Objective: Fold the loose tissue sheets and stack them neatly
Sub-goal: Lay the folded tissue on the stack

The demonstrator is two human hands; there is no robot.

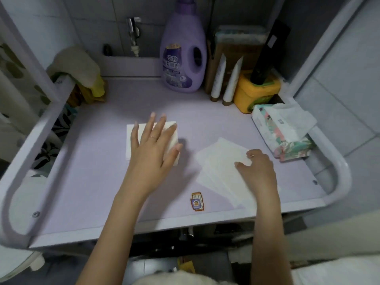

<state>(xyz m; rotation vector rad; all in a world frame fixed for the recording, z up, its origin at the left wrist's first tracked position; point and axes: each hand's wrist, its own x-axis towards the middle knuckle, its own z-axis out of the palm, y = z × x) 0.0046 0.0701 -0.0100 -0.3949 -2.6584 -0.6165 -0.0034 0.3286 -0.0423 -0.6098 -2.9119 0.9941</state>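
A folded white tissue stack (pixel 133 140) lies mid-table, and my left hand (pixel 153 146) rests flat on it with fingers spread. To the right, several loose tissue sheets (pixel 218 167) lie fanned out on the lilac table (pixel 92 182). My right hand (pixel 257 169) sits on the right part of these sheets, its fingers curled down onto the top sheet's edge. Whether the fingers pinch that sheet I cannot tell.
A floral tissue pack (pixel 283 132) with a sheet sticking out lies at the right rim. At the back stand a purple detergent bottle (pixel 183 56), two white tubes (pixel 225 79) and a yellow box (pixel 256 91). A small sticker (pixel 197 201) lies near the front edge.
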